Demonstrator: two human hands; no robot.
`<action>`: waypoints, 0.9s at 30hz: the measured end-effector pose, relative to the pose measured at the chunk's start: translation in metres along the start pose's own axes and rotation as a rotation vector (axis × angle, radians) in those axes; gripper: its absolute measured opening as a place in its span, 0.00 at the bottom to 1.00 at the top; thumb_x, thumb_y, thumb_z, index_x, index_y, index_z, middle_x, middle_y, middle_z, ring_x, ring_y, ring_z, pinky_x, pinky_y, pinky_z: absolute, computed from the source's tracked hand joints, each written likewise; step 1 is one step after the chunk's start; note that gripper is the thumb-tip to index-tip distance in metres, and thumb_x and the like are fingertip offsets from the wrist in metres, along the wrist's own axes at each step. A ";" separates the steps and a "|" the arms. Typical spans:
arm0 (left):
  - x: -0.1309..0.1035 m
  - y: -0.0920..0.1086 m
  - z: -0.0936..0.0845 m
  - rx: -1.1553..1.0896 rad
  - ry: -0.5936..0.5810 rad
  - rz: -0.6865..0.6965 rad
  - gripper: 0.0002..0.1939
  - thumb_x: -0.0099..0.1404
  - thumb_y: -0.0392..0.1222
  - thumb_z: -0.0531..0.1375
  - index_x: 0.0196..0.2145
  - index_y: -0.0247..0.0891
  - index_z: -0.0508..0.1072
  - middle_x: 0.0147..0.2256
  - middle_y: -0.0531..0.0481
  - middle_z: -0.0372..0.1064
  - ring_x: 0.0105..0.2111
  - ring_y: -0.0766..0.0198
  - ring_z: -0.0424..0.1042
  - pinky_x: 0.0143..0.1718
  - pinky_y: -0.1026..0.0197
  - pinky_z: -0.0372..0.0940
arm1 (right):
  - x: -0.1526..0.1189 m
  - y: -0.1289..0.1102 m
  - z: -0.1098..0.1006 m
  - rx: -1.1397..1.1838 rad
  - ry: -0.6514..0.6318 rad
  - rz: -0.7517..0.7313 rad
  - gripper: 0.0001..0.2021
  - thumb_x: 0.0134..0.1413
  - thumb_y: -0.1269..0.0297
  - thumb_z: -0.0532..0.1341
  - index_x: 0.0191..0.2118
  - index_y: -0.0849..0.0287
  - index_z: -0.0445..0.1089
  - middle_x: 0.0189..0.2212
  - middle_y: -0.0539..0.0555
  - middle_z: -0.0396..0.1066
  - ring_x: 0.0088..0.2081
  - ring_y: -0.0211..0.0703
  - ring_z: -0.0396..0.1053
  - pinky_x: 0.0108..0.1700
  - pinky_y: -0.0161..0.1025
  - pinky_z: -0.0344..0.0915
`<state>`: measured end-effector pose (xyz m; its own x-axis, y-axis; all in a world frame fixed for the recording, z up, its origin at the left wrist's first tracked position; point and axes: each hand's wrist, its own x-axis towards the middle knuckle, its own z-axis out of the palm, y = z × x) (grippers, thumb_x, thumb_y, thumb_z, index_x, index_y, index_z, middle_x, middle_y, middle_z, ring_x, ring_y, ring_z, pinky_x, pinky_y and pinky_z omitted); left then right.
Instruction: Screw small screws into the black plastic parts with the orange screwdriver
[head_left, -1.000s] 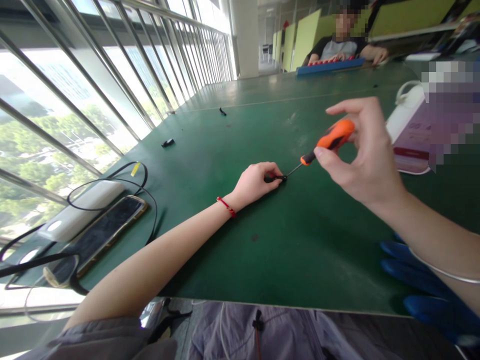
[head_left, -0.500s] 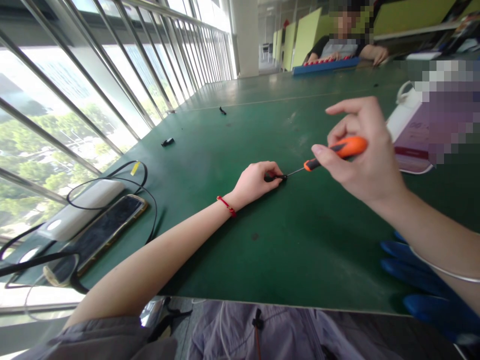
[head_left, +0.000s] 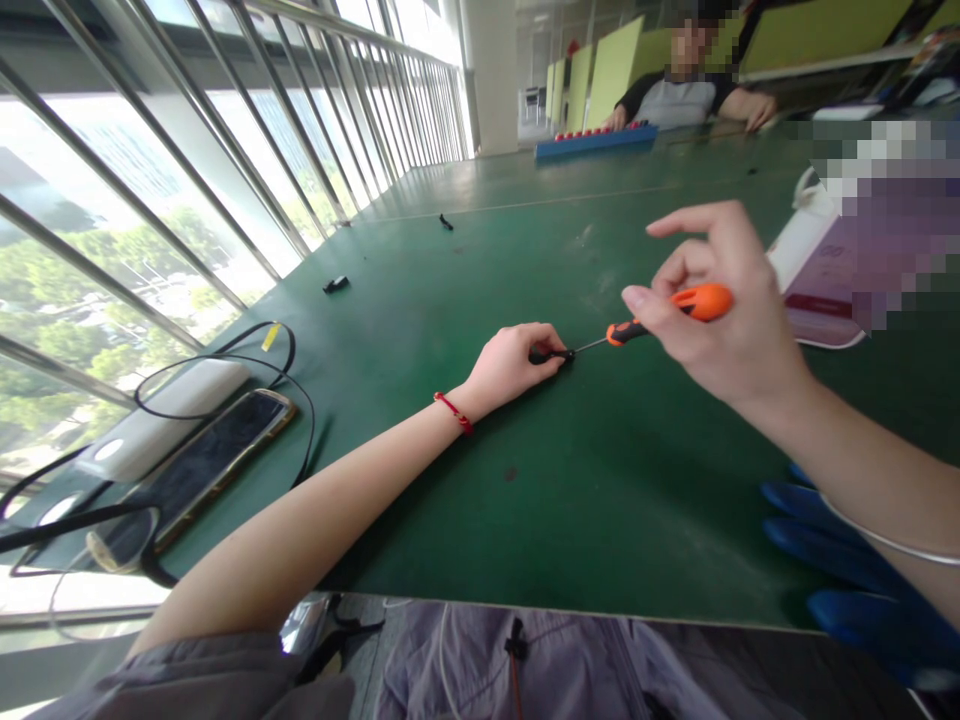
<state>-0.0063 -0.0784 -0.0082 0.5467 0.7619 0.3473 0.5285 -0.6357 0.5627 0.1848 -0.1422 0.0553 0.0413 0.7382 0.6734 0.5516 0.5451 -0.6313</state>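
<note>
My left hand (head_left: 517, 362) rests on the green table (head_left: 480, 520), its thumb and fingers pinching a small black part (head_left: 551, 356). In my right hand (head_left: 724, 290) is a screwdriver (head_left: 701, 302) with an orange and black handle, held between thumb and fingers while the index finger is lifted off. Its thin metal shaft slants down to the left, and the tip meets the right end of the black part. My left fingers partly hide that part.
At left lie a phone (head_left: 217, 460), a white box-like device (head_left: 165, 415) and black cables. Small black pieces (head_left: 337, 285) (head_left: 446, 222) lie farther off. Blue gloves (head_left: 847, 550) are beneath my right forearm. Across the table, a person (head_left: 679, 95) sits by a blue rack (head_left: 596, 141).
The blue rack across the table has moved left. My right hand and the screwdriver handle have shifted slightly; the index finger is a little lower. My left hand has stayed in place.
</note>
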 end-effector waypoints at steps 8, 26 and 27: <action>0.000 -0.001 0.000 -0.001 0.001 -0.001 0.06 0.59 0.39 0.60 0.33 0.36 0.76 0.36 0.49 0.76 0.36 0.64 0.73 0.39 0.64 0.68 | -0.001 -0.005 0.000 -0.048 -0.012 -0.090 0.10 0.45 0.69 0.62 0.37 0.54 0.68 0.23 0.47 0.64 0.24 0.37 0.60 0.30 0.40 0.58; 0.001 -0.001 0.001 0.002 0.002 -0.009 0.06 0.59 0.39 0.60 0.34 0.37 0.76 0.36 0.49 0.76 0.36 0.64 0.73 0.39 0.63 0.68 | 0.001 0.002 -0.001 0.024 -0.005 -0.042 0.22 0.41 0.69 0.65 0.45 0.54 0.65 0.24 0.47 0.64 0.24 0.39 0.61 0.31 0.41 0.59; 0.001 -0.001 0.000 0.002 0.001 -0.007 0.06 0.59 0.39 0.60 0.33 0.37 0.76 0.36 0.49 0.76 0.36 0.64 0.73 0.39 0.63 0.68 | 0.001 0.002 -0.001 0.007 -0.009 -0.015 0.19 0.42 0.65 0.66 0.44 0.55 0.65 0.22 0.47 0.63 0.23 0.38 0.60 0.30 0.41 0.58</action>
<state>-0.0061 -0.0775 -0.0088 0.5426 0.7663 0.3442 0.5337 -0.6308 0.5633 0.1867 -0.1408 0.0553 0.0259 0.7336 0.6791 0.5465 0.5585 -0.6241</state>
